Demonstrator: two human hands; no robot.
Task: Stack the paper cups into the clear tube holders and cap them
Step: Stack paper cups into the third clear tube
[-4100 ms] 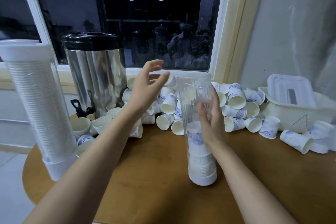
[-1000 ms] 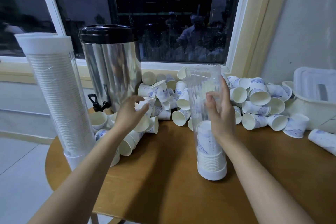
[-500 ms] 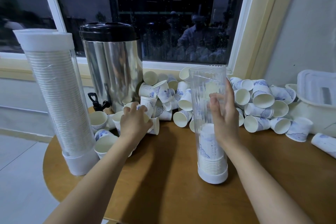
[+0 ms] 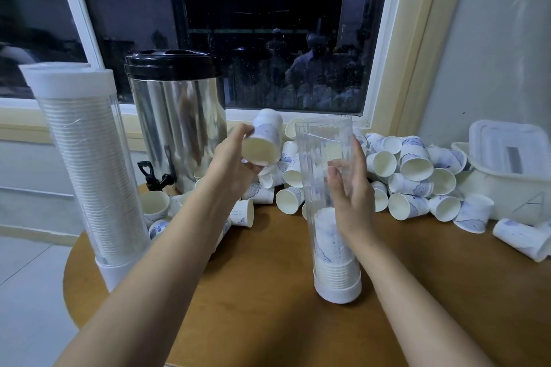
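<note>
Left hand (image 4: pixel 235 162) grip pinching paper cup (image 4: pixel 264 140), holding it just left of clear tube (image 4: pixel 322 143) top. Right hand (image 4: pixel 350 191) grip curling round tube, steadying it upright on worktop (image 4: pixel 253 292). Best: centring cup mouth-down over opening, dropping onto stack (image 4: pixel 331 235).

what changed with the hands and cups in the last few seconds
The left hand dropped into the loose pile of white paper cups by the steel urn, gripped one blue-printed paper cup and lifted it toward the open top of the clear plastic tube. The right hand kept holding that tube; the stack inside and the full capped tube on the left look unchanged.
</note>
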